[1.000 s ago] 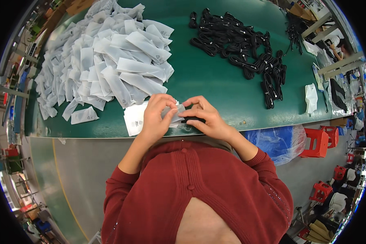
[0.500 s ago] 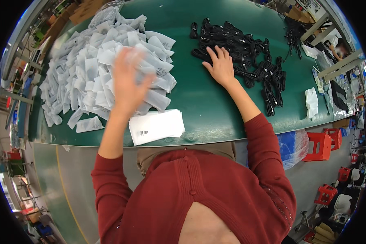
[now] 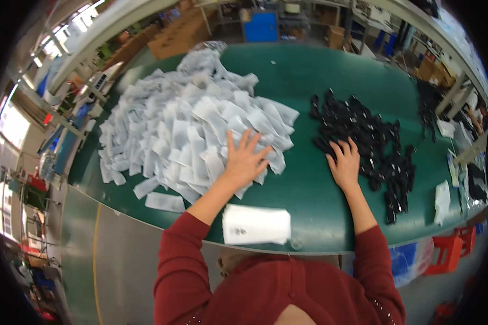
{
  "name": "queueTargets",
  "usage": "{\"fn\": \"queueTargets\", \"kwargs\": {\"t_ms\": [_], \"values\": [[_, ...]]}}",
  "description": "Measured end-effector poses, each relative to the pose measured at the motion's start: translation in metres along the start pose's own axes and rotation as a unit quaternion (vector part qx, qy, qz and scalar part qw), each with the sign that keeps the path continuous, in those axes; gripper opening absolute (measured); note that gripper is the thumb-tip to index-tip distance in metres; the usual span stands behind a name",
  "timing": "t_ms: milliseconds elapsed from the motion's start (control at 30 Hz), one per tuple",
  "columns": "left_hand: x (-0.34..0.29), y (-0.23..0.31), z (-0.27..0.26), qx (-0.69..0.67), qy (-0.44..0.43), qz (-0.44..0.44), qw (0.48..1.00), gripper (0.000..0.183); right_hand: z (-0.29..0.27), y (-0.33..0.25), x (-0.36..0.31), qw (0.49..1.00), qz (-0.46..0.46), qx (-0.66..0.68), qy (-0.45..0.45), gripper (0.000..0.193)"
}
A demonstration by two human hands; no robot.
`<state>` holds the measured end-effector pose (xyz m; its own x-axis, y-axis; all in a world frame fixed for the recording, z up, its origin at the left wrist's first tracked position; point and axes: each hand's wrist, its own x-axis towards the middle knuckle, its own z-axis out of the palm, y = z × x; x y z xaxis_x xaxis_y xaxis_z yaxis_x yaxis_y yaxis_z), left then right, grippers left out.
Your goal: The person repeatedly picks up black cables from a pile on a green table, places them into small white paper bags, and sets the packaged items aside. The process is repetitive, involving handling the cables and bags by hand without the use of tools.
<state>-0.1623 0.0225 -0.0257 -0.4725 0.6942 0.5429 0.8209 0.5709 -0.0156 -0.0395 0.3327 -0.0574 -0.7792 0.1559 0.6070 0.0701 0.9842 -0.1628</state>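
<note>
My left hand (image 3: pixel 244 161) lies with spread fingers on the right side of a big heap of whitish translucent pouches (image 3: pixel 168 130); I see nothing gripped in it. My right hand (image 3: pixel 345 163) rests at the near left edge of a pile of bundled black cables (image 3: pixel 371 132), its fingers apart and touching the bundles. Between my forearms, at the table's front edge, lies a stack of flat white bags (image 3: pixel 257 225) with a small dark print. One filled pouch (image 3: pixel 165 202) lies apart, left of that stack.
The green table (image 3: pixel 303 216) carries everything. More black cables (image 3: pixel 428 103) hang at the far right, near a white bag (image 3: pixel 442 200). Red stools (image 3: pixel 445 254) stand beyond the right front edge. A blue box (image 3: pixel 260 27) and brown cartons (image 3: pixel 181 32) are behind the table.
The head view has tilted up, showing more room behind the table. My left hand, blurred above the heap before, now rests on its right side. My right hand stays by the cables.
</note>
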Motion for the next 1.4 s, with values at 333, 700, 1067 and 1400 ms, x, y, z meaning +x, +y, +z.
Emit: {"fn": "queueTargets", "kwargs": {"t_ms": [333, 700, 1067, 1400], "values": [[0.022, -0.038, 0.017, 0.034, 0.0, -0.022, 0.999, 0.035, -0.002, 0.005, -0.004, 0.999, 0.0, 0.041, 0.011, 0.038], [-0.027, 0.026, -0.03, -0.167, -0.021, -0.069, 0.983, 0.031, 0.013, -0.001, -0.005, 0.992, -0.084, 0.062, 0.075, 0.041], [-0.102, 0.12, -0.072, -0.38, -0.059, -0.175, 0.906, 0.02, -0.008, -0.031, -0.035, 0.978, 0.121, 0.146, -0.084, 0.032], [-0.109, 0.144, -0.042, -0.278, -0.049, -0.12, 0.952, 0.019, -0.077, -0.093, -0.105, 0.9, 0.14, 0.391, -0.13, 0.026]]}}
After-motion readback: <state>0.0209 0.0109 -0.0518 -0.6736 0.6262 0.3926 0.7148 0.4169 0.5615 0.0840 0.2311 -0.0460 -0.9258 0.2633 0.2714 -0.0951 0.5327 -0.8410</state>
